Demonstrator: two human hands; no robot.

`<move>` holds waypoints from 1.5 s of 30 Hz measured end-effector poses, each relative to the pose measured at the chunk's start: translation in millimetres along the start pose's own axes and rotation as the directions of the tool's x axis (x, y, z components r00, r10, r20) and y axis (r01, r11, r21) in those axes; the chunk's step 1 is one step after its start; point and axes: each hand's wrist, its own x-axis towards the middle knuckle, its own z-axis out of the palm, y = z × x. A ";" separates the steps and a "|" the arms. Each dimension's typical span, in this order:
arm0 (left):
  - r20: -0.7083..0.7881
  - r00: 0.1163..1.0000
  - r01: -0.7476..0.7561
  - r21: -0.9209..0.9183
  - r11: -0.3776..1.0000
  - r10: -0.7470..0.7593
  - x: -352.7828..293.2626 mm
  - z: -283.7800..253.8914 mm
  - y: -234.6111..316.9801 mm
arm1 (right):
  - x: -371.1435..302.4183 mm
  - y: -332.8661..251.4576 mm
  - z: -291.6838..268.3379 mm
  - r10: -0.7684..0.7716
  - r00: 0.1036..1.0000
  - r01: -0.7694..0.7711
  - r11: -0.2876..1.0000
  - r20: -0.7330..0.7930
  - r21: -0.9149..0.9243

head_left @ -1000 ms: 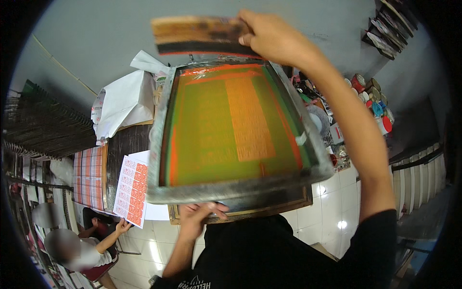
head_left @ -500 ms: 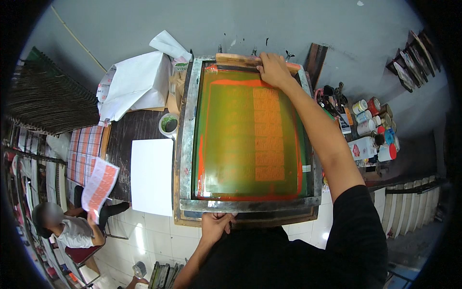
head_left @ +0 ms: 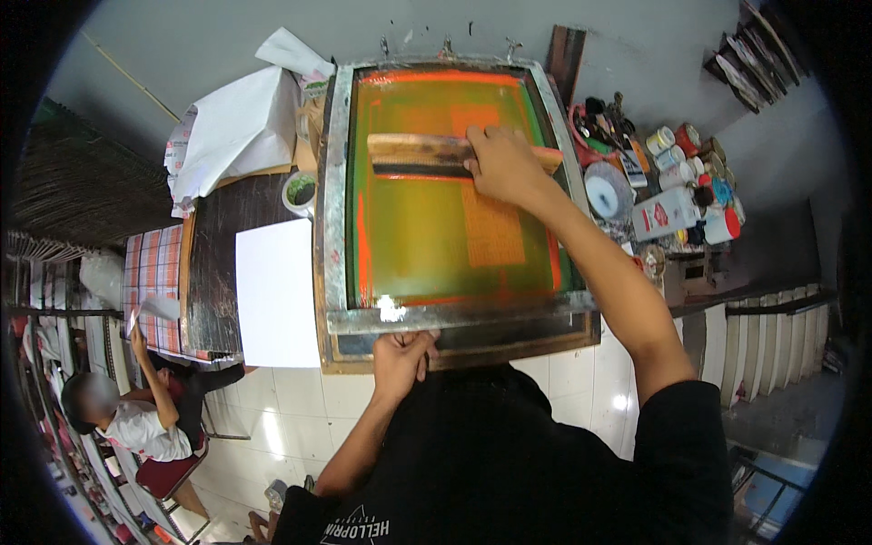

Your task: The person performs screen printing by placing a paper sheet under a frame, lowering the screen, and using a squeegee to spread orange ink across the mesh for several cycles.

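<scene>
A screen printing frame with a metal border lies in front of me, its green-yellow mesh streaked with orange ink. My right hand grips a wooden squeegee, fingers over its top, the dark blade against the mesh in the upper half. A rectangular block of orange pattern shows through the mesh below the squeegee. At the front edge, my left hand is closed, thumb and fingers pressed together, beside the wooden base board. Whatever it pinches is hidden.
White blank paper lies left of the frame, near a roll of tape and a large white wrapped bundle. Paint cans and bottles crowd the right. A seated person at left holds a sheet; printed sheets lie nearby.
My right hand has drawn the squeegee from the frame's far end toward me. My left hand stays closed at the front edge. The view has shifted; the seated person's sheet has tilted.
</scene>
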 end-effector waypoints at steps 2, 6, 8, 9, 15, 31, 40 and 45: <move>-0.019 1.000 0.011 -0.010 1.000 -0.011 -4.2 0.0 4.9 | -40.5 -31.1 -11.3 -0.038 0.998 0.043 0.995 -0.059 0.091; 0.037 0.998 0.045 -0.025 0.999 -0.044 -1.3 1.2 2.0 | -118.6 -75.6 -39.0 -0.038 0.999 0.035 0.991 0.015 0.127; 0.112 0.988 0.108 -0.034 0.994 -0.103 2.7 -4.2 0.8 | -132.2 -81.0 -42.7 -0.035 0.999 0.031 0.988 0.029 0.149; 0.134 0.982 0.151 -0.158 0.976 -0.130 2.9 -5.7 1.8 | -134.8 -82.1 -40.3 -0.034 0.999 0.031 0.986 0.021 0.164; 0.288 0.937 0.334 -0.561 0.758 -0.199 1.8 -15.9 -1.7 | -119.1 -76.1 -44.4 -0.048 0.996 0.031 0.973 0.073 0.227; 0.144 0.928 0.363 -0.563 0.742 -0.345 3.3 -10.2 -10.3 | -80.4 -53.7 7.3 -0.133 0.987 0.134 0.991 -0.085 0.010; 0.184 0.903 0.420 -0.573 0.704 -0.389 -0.5 -19.4 -16.1 | 64.1 25.8 33.5 -0.105 0.991 0.102 0.994 -0.083 -0.042; 0.195 0.906 0.419 -0.549 0.724 -0.376 -0.7 -17.8 -15.0 | 137.9 68.0 41.6 -0.115 0.989 0.099 0.984 -0.095 -0.150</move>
